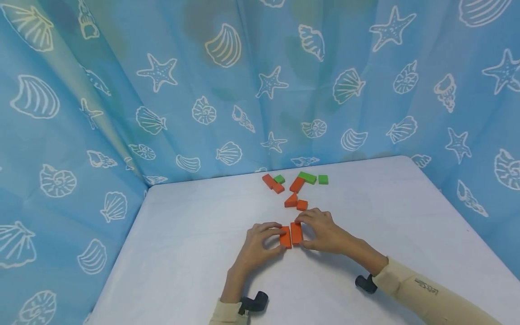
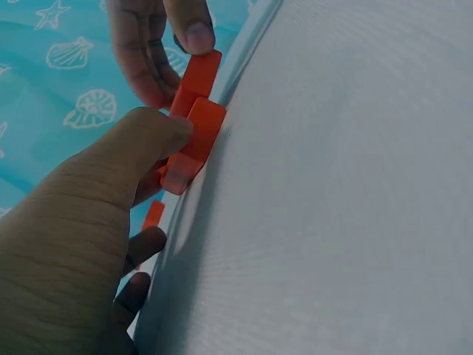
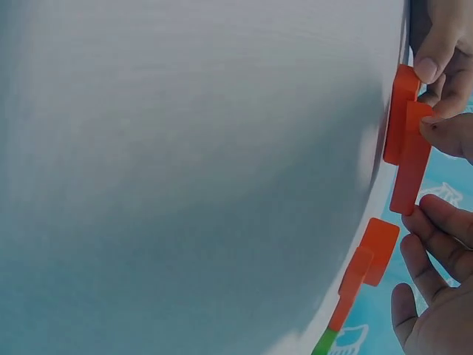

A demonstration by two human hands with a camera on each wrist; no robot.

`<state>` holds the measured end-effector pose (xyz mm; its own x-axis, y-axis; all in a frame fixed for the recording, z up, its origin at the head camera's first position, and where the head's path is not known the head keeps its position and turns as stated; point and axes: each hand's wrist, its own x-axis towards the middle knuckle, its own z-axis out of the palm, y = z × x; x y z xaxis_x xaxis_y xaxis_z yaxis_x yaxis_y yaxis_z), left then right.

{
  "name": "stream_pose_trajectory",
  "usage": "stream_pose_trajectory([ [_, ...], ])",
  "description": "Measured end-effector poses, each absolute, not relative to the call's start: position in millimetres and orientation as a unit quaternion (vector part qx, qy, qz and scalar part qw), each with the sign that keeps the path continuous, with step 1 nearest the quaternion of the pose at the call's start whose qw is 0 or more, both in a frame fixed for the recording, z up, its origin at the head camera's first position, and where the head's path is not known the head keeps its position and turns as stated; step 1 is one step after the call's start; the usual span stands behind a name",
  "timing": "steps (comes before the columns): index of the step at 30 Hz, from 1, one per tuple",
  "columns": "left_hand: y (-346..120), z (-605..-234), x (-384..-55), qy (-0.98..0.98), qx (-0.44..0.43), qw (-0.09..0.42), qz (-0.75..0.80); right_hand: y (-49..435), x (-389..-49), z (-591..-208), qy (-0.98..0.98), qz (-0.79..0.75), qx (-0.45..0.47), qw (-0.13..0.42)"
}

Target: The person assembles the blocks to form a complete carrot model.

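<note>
Two orange rectangular blocks stand side by side on the white table, a narrow gap between them in the head view. My left hand (image 1: pixel 257 246) pinches the left orange block (image 1: pixel 286 238) between thumb and fingers at its near and far ends. With thumb and fingertips at its two ends, my right hand (image 1: pixel 325 232) grips the right orange block (image 1: pixel 297 234). The left wrist view has the left-hand block (image 2: pixel 206 127) in front, overlapping the other one (image 2: pixel 200 76). In the right wrist view, the right-hand block (image 3: pixel 412 159) overlaps its neighbour.
Just beyond the hands lie an orange triangular block (image 1: pixel 291 200) and a small orange block (image 1: pixel 302 205). Farther back are more orange blocks (image 1: pixel 297 184) and several green ones (image 1: pixel 307 177). A blue shell-patterned curtain (image 1: pixel 252 90) hangs behind the white table (image 1: pixel 183 253).
</note>
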<state>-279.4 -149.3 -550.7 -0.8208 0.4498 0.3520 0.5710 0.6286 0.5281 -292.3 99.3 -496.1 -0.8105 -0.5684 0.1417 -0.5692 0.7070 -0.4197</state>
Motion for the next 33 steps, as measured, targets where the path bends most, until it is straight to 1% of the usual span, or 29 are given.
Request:
stream_pose_trajectory([
  [17,-150.1,-547.9,-277.1,-0.903,-0.268,0.078,-0.326,94.6,-293.2,-502.6,-0.931,0.202,0.303,-0.023],
  [22,-150.2,-546.1,-278.9,-0.908,-0.252,0.060,-0.330,94.5,-293.8,-502.9,-0.930,0.201,0.308,-0.011],
  [26,-150.3,-546.1,-279.7,-0.909,-0.251,0.060,-0.328,95.8,-294.9,-500.3,-0.930,0.202,0.307,-0.007],
  [29,-150.2,-546.7,-278.6,-0.908,-0.256,0.064,-0.327,98.9,-298.8,-494.1,-0.935,0.209,0.288,-0.001],
  [33,-148.7,-547.9,-277.3,-0.905,-0.260,0.066,-0.331,106.2,-312.2,-483.5,-0.941,0.223,0.252,0.030],
])
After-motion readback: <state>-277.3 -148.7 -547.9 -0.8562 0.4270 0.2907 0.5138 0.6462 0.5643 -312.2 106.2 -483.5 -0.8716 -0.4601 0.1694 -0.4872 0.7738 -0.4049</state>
